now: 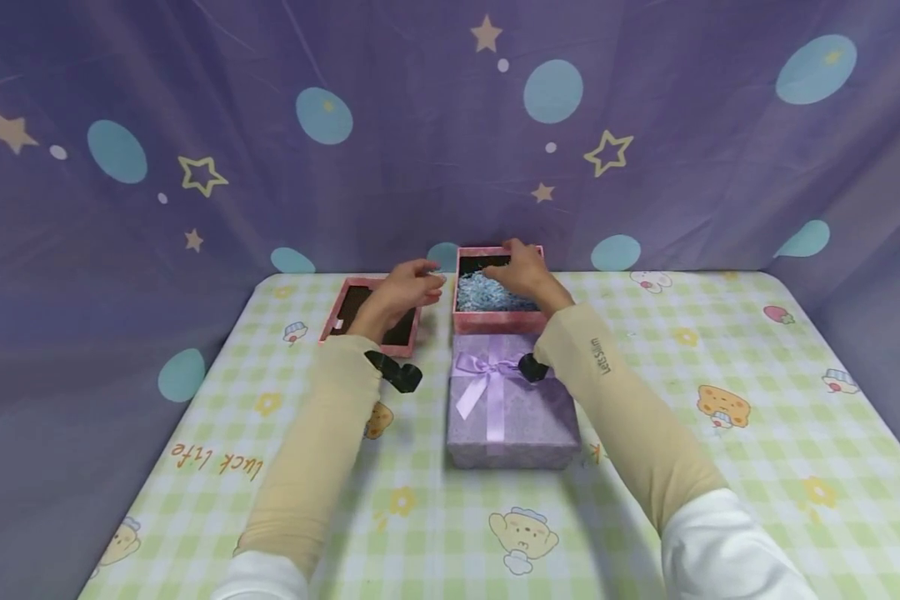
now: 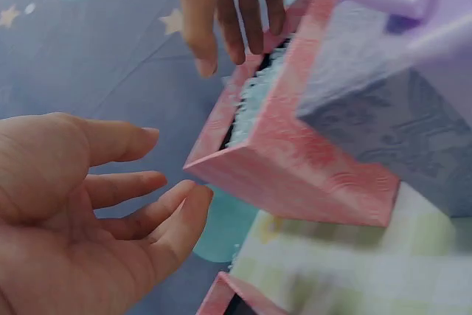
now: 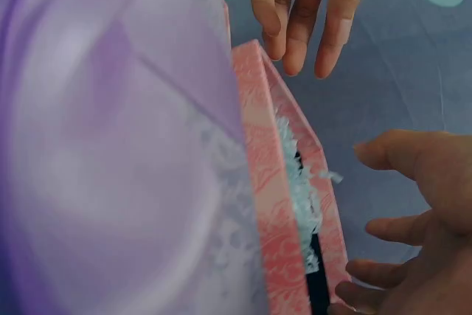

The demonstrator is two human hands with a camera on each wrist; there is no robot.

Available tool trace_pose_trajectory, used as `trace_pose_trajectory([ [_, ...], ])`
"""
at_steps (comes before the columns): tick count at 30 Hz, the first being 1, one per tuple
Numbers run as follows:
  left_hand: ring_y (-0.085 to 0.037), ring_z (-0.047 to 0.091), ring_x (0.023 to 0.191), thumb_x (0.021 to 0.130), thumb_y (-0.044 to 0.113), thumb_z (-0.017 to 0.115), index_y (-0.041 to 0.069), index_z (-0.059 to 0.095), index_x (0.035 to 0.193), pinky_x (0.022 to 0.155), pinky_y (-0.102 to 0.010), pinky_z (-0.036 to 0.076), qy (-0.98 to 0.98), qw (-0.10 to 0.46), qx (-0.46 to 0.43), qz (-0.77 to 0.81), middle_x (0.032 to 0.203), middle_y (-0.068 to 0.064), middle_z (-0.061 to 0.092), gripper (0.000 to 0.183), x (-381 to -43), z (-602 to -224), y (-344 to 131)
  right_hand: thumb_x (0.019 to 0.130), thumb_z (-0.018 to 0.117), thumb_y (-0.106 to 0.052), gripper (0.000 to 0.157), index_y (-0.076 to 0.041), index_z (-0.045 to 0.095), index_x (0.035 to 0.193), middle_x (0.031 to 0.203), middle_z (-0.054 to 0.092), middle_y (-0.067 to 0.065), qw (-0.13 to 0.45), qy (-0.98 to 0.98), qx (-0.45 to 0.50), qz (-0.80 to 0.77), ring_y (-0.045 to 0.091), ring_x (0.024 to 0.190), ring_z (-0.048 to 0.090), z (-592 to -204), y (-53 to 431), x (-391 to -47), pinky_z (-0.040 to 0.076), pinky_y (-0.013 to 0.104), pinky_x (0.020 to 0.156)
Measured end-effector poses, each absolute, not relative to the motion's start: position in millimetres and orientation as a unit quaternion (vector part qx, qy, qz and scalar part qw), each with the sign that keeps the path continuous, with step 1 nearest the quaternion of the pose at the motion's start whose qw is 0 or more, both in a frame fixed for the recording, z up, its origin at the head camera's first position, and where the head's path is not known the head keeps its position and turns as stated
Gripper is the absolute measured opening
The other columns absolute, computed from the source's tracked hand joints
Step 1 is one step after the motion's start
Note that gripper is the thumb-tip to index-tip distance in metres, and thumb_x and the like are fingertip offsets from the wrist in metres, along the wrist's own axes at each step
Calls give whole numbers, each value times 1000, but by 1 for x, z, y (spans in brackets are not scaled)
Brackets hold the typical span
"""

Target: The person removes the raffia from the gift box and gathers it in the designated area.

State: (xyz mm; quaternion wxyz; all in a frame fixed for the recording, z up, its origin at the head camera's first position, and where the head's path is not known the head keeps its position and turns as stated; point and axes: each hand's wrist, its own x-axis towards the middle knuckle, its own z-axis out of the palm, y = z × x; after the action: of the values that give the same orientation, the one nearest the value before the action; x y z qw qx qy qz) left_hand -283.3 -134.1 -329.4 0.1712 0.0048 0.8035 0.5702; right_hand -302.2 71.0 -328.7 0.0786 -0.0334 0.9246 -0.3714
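Note:
A pink box (image 1: 499, 320) with light-blue paper shreds (image 1: 487, 293) inside and part of its dark lining showing stands at the back of the table. Over its right side is my right hand (image 1: 523, 268), thumb and fingers spread apart, with fingertips by the far rim; whether they touch it I cannot tell. My left hand (image 1: 407, 287) hovers left of this box, fingers loosely extended and nothing in them. Below that hand lies a second pink tray-like piece (image 1: 401, 351) with a dark inside, possibly a lid. The right wrist view shows one shred (image 3: 330, 176) sticking over the pink rim.
A lilac gift box (image 1: 513, 429) with a ribbon bow (image 1: 483, 371) sits directly in front of the pink box, under my right wrist. A checked cloth (image 1: 435, 533) covers the table. A purple curtain (image 1: 435, 183) hangs just behind it.

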Motion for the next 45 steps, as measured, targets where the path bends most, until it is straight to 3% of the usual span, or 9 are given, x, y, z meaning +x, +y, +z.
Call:
trace_pose_trajectory([
  [6,-35,51,124,95,4,48,-1,32,145,105,-40,44,808,202,17,553,138,-23,47,53,-284,-340,-121,88,65,-36,80,0,25,148,154,26,19,136,920,-24,-366,33,143,24,-333,73,-305,29,44,115],
  [10,-32,53,120,94,1,49,1,31,147,105,-40,44,809,216,13,546,131,-24,51,55,-284,-345,-117,87,65,-44,92,-9,12,154,158,16,18,193,915,-17,-354,34,145,17,-334,72,-306,26,47,116],
  [15,-25,55,105,95,0,50,3,31,147,104,-42,45,801,225,14,555,118,-20,54,56,-286,-348,-118,84,67,-48,105,-15,-3,155,162,2,9,277,891,-24,-359,31,147,7,-340,73,-309,22,50,117],
  [20,-21,53,93,94,-1,50,3,32,146,104,-44,44,791,227,14,568,105,-14,53,56,-287,-350,-120,83,71,-42,108,-15,-5,154,162,-3,4,316,867,-52,-381,25,148,2,-347,77,-311,18,46,119],
  [27,-21,54,96,94,1,52,5,34,146,102,-41,46,794,228,8,563,109,-15,53,55,-288,-350,-120,88,65,-29,88,-16,10,155,161,9,6,315,884,-96,-331,24,147,10,-353,78,-318,19,42,119],
  [32,-24,55,104,94,3,53,6,34,146,103,-42,46,794,233,0,562,118,-18,54,55,-288,-351,-121,86,60,-16,73,-7,27,150,157,25,13,250,916,-153,-275,27,143,23,-353,76,-319,25,42,117],
  [36,-25,54,106,94,3,52,6,34,146,104,-43,44,789,235,0,568,119,-19,54,55,-288,-351,-122,86,60,-12,70,-7,30,149,154,30,13,207,930,-152,-265,29,140,30,-347,76,-316,32,43,113],
  [45,-25,53,105,94,-1,50,4,33,146,107,-46,41,779,233,11,583,113,-18,53,55,-288,-353,-122,86,59,-11,71,-12,29,150,153,32,11,179,929,-119,-302,27,125,40,-334,84,-309,41,41,95],
])
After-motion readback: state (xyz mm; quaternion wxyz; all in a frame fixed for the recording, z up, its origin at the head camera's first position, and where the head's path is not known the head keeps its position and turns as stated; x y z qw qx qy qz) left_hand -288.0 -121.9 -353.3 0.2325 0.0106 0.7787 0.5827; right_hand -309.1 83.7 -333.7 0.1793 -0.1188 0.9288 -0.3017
